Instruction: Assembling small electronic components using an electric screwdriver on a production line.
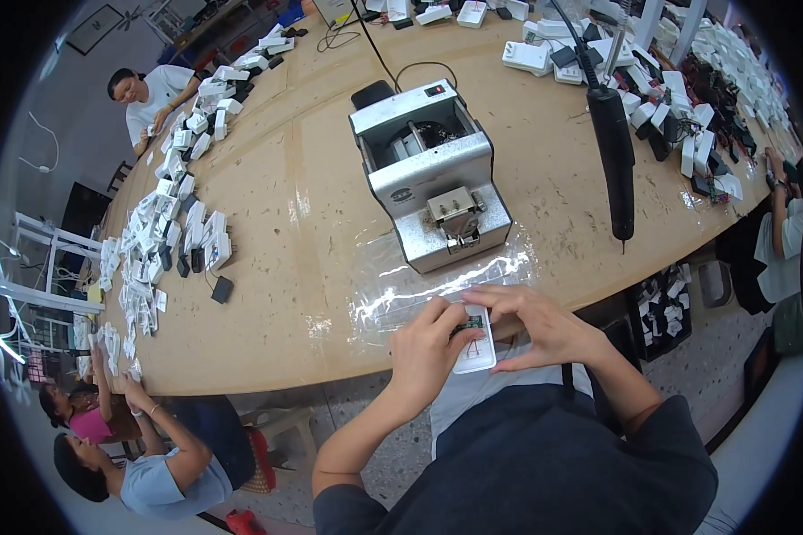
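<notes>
At the table's near edge I hold a shallow white plastic case (478, 357), open side up. A small green circuit board (476, 321) and thin red wires lie inside it. My left hand (426, 346) is closed, its thumb and fingertips pressing on the board at the case's left side. My right hand (549, 328) grips the case from the right, fingers at the far end and thumb near the close end. Just beyond my hands stands a grey metal screw feeder (442, 174). A black electric screwdriver (614, 165) hangs bit-down to its right.
The brown table (277, 259) carries a long pile of white cases (165, 218) on the left and more white housings (678, 116) at the far right. Clear plastic film (393, 294) lies under the feeder. Co-workers (165, 477) sit around the edge. A black crate (663, 312) stands below, right.
</notes>
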### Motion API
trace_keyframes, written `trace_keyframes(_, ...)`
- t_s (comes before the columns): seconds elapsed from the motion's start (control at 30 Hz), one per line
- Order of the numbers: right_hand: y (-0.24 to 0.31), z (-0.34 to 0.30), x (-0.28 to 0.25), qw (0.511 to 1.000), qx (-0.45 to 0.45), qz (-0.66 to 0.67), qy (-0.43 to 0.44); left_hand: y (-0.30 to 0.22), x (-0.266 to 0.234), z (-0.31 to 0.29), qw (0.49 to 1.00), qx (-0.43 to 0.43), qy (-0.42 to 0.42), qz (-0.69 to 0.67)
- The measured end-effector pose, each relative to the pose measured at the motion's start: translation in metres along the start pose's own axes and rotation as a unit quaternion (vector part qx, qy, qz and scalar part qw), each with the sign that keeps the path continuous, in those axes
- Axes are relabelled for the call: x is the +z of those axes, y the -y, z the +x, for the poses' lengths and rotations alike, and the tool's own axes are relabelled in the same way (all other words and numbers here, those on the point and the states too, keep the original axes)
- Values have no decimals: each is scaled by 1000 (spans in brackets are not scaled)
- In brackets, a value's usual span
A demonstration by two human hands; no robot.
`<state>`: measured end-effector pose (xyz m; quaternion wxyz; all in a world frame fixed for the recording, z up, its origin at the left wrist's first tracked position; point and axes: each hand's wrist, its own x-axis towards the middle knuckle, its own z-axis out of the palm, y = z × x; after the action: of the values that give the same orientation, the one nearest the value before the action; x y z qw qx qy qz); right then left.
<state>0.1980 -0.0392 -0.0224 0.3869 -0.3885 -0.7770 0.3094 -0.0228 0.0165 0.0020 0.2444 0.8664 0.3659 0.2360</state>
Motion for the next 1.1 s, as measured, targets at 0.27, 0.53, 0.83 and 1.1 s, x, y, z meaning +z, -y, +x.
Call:
trace_keyframes(0.27,-23,18,-106,703,65,-525,-475,-4,-2,-7,998,-57,-7,0)
trace_keyframes(0.53,-26,30,-120,893,150,165,-390,-8,-1,-5,998,-64,1,-25)
trace_keyframes(0.83,48,151,-56,923,-62,250,-287,-13,6,-10,994,-93,-25,-47)
trace_keyframes(1.1,29,158,-39,934,-12,249,-256,-13,7,-11,992,-101,-37,-65)
